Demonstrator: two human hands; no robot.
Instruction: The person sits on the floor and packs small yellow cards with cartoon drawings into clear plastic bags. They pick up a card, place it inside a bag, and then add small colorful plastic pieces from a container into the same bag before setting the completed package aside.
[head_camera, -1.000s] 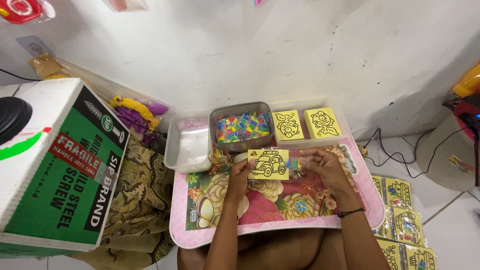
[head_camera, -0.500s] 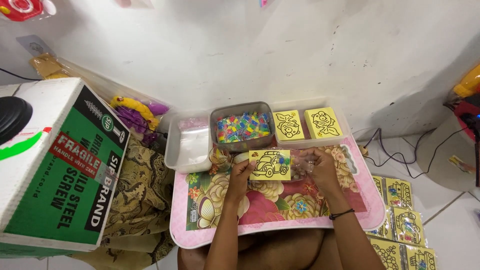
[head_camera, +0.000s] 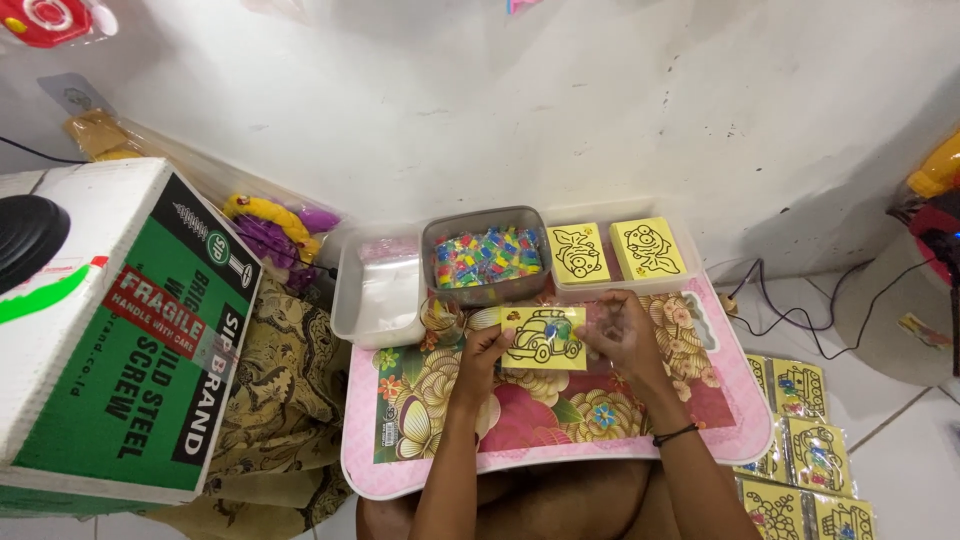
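Observation:
A yellow card with a black car outline is held flat above the pink floral lap table. My left hand pinches its left edge. My right hand grips its right edge, with a clear plastic sleeve around the card there. Just beyond the card stands a grey tub of small colourful packets. To the tub's right, a clear tray holds two more yellow cards, a fish-like drawing and a round-faced drawing.
A clear tub with plastic bags stands left of the grey tub. A large green and white cardboard box fills the left. Packaged yellow cards lie on the floor at right, beside cables. The white wall is close ahead.
The card has stayed in both hands. My right hand has shifted slightly along the card's right edge; the view has barely moved.

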